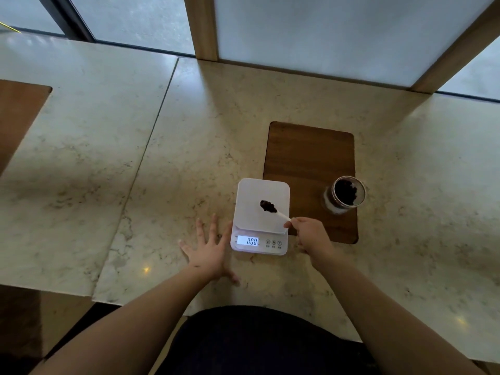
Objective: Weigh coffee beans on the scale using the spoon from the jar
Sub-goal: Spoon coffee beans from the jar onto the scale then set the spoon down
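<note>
arms: bare, no sleeves seen | wrists: nothing worn | lap garment (259, 345): dark, possibly navy

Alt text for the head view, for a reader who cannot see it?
A right hand holds a white spoon heaped with coffee beans over a white scale reading 000. The left hand lies flat and open on the marble counter beside the scale; an open jar of beans stands on a wooden board.

Dim, soft daylight comes from the frosted windows (311, 31) at the top, leaving a weak glare on the pale marble counter (189, 147). Shadows are gentle, the edges bend from the wide lens, and fine detail is slightly blurred
</note>
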`<control>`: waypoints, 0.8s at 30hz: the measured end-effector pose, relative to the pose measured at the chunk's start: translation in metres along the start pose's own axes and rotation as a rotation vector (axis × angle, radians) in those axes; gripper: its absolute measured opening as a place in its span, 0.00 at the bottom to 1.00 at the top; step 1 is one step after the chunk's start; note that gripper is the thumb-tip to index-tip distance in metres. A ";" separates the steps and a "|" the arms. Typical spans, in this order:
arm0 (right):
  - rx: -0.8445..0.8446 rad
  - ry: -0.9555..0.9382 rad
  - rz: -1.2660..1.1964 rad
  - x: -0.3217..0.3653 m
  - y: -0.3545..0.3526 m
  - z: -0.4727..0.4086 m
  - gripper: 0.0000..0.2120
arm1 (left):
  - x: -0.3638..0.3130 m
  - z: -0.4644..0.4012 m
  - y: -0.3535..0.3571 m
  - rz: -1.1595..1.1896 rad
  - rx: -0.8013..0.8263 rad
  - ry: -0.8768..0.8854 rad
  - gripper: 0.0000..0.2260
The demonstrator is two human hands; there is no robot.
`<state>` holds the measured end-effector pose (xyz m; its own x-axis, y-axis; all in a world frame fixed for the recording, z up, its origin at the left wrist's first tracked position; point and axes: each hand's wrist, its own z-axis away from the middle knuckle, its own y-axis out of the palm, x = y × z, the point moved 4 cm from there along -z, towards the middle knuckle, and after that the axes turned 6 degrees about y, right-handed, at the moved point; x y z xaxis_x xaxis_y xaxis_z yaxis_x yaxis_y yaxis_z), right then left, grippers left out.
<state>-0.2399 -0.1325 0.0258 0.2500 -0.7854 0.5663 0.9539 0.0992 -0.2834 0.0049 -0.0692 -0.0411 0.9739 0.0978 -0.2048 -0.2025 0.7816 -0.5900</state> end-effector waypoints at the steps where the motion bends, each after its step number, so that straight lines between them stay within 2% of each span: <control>1: 0.010 0.008 -0.028 -0.002 0.001 -0.001 0.09 | -0.001 0.000 -0.001 0.001 -0.003 0.002 0.70; 4: 0.022 0.013 -0.064 -0.007 0.004 -0.005 0.08 | 0.000 0.001 -0.002 -0.003 -0.001 0.003 0.71; 8: -0.016 0.019 0.002 -0.009 0.006 -0.011 0.14 | -0.003 0.005 -0.003 -0.013 0.010 -0.003 0.71; 12: 0.014 0.022 -0.068 -0.012 0.006 -0.014 0.08 | -0.005 0.006 -0.004 -0.006 0.023 -0.001 0.70; 15: -0.023 -0.004 0.097 -0.011 0.007 -0.021 0.15 | -0.006 0.006 -0.004 -0.004 0.033 -0.001 0.70; 18: -0.051 0.016 0.021 -0.012 0.007 -0.024 0.17 | -0.005 0.005 -0.003 -0.007 0.033 -0.003 0.70; 24: -0.107 -0.186 0.224 -0.008 0.005 -0.025 0.14 | -0.003 0.000 -0.001 -0.010 0.043 -0.016 0.71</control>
<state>-0.2417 -0.1407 0.0002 0.4874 -0.6250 0.6097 0.8512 0.1847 -0.4912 0.0020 -0.0700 -0.0395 0.9774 0.0993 -0.1867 -0.1886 0.8082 -0.5578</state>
